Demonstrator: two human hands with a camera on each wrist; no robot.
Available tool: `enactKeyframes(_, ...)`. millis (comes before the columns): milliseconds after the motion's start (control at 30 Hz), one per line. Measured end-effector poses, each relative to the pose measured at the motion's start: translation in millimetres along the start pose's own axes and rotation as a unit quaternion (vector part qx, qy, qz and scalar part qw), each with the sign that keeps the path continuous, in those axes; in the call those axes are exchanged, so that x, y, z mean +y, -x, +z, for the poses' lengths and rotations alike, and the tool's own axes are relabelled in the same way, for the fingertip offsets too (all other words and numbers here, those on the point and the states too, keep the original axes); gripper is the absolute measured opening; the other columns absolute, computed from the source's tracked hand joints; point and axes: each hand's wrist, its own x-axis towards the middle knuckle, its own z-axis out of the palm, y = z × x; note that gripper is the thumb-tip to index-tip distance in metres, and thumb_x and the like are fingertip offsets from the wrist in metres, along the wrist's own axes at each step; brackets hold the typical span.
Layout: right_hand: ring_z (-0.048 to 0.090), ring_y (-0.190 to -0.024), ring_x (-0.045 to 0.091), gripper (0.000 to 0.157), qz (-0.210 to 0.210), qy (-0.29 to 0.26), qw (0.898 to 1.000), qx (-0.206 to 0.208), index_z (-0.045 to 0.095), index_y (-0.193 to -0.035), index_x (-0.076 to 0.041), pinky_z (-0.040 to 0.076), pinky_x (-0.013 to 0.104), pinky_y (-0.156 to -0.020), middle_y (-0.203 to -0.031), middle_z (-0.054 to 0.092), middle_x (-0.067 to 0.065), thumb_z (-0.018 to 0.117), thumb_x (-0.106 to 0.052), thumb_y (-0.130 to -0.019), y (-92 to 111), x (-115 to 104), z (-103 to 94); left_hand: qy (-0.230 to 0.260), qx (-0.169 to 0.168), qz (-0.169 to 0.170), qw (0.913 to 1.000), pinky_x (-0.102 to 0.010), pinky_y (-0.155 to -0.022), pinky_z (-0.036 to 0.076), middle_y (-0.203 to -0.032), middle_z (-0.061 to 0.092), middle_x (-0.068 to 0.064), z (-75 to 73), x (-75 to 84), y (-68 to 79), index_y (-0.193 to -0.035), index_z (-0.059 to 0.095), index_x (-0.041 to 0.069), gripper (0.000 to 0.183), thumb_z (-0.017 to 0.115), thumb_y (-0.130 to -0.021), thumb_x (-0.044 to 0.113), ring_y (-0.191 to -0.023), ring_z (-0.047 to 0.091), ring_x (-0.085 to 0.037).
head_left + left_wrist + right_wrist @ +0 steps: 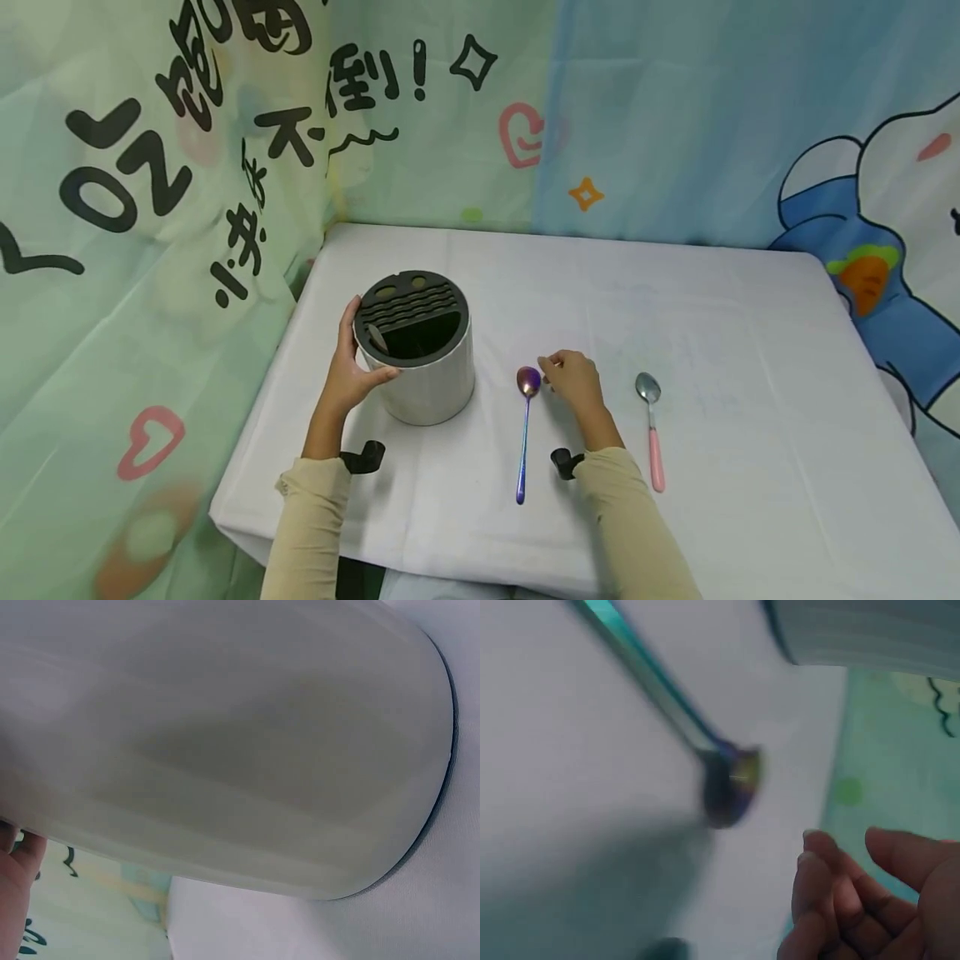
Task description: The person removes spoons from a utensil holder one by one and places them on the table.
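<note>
My left hand [349, 383] holds a white cylindrical utensil holder [427, 392] near its top, thumb at the front and fingers at the left side. Its dark grey lid [408, 304] has wavy slots, round holes and one large opening, where a grey rounded piece [377, 337] shows. In the left wrist view the holder's pale wall [247, 772] fills most of the frame. My right hand [573, 379] hovers beside the bowl of a purple-blue metal spoon [528, 382], fingers loosely bent, thumb apart and nothing between them. That spoon [733, 787] looks blurred in the right wrist view.
To the right of my right hand lies a silver spoon [648, 388] with a pink handle. A white cloth covers the table [735, 367]. Printed curtains [660, 125] hang behind the table and along its left side.
</note>
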Motion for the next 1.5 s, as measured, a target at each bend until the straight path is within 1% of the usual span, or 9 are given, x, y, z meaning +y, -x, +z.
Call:
enactKeyframes(167,0.062,-0.069,0.021,0.034,-0.09,-0.019,0.995,0.025,0.063,-0.104,0.001,0.042,0.022,-0.056,-0.085,0.069,0.015,0.051,-0.028,-0.093,1.9,-37.5,-19.0,0.006,-0.006,-0.002,1.0,-0.054,-0.111,0.009,-0.152,0.01,-0.018,0.6,-1.2,-1.7,-0.146,0.007,0.003,0.132,0.07,-0.052,0.071,-0.141,0.006,-0.031)
enactKeyframes(333,0.061,-0.072,0.024,0.031,-0.17,-0.032,0.983,0.058,0.064,-0.104,-0.001,0.043,0.026,-0.06,-0.084,0.069,0.013,0.053,-0.028,-0.092,8.6,-75.6,-30.7,0.004,-0.002,-0.002,1.0,-0.055,-0.111,0.01,-0.151,0.011,-0.019,0.2,0.1,-1.3,-0.146,0.007,0.002,0.132,0.069,-0.052,0.072,-0.14,0.008,-0.032)
enactKeyframes(600,0.06,-0.087,0.024,0.028,-0.247,-0.043,0.967,0.051,0.065,-0.105,-0.005,0.048,0.037,-0.072,-0.093,0.068,0.011,0.055,-0.028,-0.091,23.1,-116.5,-39.2,-0.005,-0.004,-0.006,1.0,-0.055,-0.111,0.01,-0.152,0.01,-0.019,-2.1,3.0,-1.2,-0.146,0.007,0.003,0.133,0.068,-0.051,0.073,-0.14,0.007,-0.033)
enactKeyframes(700,0.057,-0.092,0.024,0.027,-0.31,-0.015,0.95,0.027,0.066,-0.105,-0.005,0.048,0.038,-0.077,-0.098,0.067,0.009,0.057,-0.026,-0.09,33.4,-133.4,-31.3,-0.006,-0.004,-0.005,1.0,-0.055,-0.111,0.01,-0.152,0.011,-0.019,-2.8,2.6,-1.4,-0.146,0.007,0.003,0.133,0.068,-0.051,0.073,-0.14,0.007,-0.033)
enactKeyframes(867,0.057,-0.098,0.023,0.029,-0.417,0.067,0.906,-0.029,0.068,-0.103,-0.005,0.045,0.041,-0.086,-0.098,0.068,0.006,0.061,-0.029,-0.087,47.7,-159.6,-7.0,-0.004,-0.009,0.0,1.0,-0.056,-0.11,0.011,-0.152,0.009,-0.019,-3.6,0.3,-1.4,-0.146,0.006,0.004,0.13,0.068,-0.054,0.072,-0.14,0.009,-0.034)
enactKeyframes(967,0.056,-0.104,0.024,0.035,-0.431,0.12,0.893,-0.056,0.067,-0.107,-0.007,0.041,0.045,-0.09,-0.105,0.068,0.005,0.06,-0.034,-0.087,50.7,-169.8,7.8,-0.005,-0.011,-0.005,0.9999,-0.057,-0.11,0.012,-0.152,0.008,-0.018,-3.3,0.1,-1.6,-0.146,0.006,0.005,0.129,0.067,-0.054,0.072,-0.139,0.01,-0.035)
enactKeyframes(1100,0.056,-0.107,0.024,0.037,-0.415,0.148,0.895,-0.071,0.066,-0.111,-0.009,0.04,0.045,-0.089,-0.11,0.066,0.005,0.058,-0.036,-0.088,52.1,-174.3,22.0,-0.004,-0.014,-0.017,0.9997,-0.058,-0.109,0.014,-0.152,0.008,-0.017,-1.9,1.6,-2.0,-0.147,0.005,0.007,0.129,0.066,-0.054,0.073,-0.139,0.012,-0.036)
enactKeyframes(1400,0.057,-0.069,0.015,0.018,-0.464,0.079,0.882,-0.015,0.067,-0.085,-0.009,0.044,0.028,-0.064,-0.074,0.066,0.001,0.055,-0.02,-0.091,50.9,-175.8,28.0,-0.003,-0.007,-0.01,0.9999,-0.056,-0.11,0.013,-0.152,0.009,-0.018,-2.7,1.5,-2.3,-0.146,0.006,0.006,0.131,0.067,-0.052,0.073,-0.139,0.011,-0.034)
enactKeyframes(1500,0.053,-0.066,0.014,0.018,-0.463,0.034,0.885,-0.008,0.063,-0.082,-0.006,0.041,0.026,-0.061,-0.073,0.062,0.003,0.054,-0.018,-0.092,52.1,-179.5,18.4,-0.006,-0.004,-0.007,1.0,-0.056,-0.11,0.013,-0.152,0.01,-0.019,-2.8,1.8,-2.3,-0.146,0.007,0.005,0.132,0.068,-0.052,0.073,-0.139,0.011,-0.034)
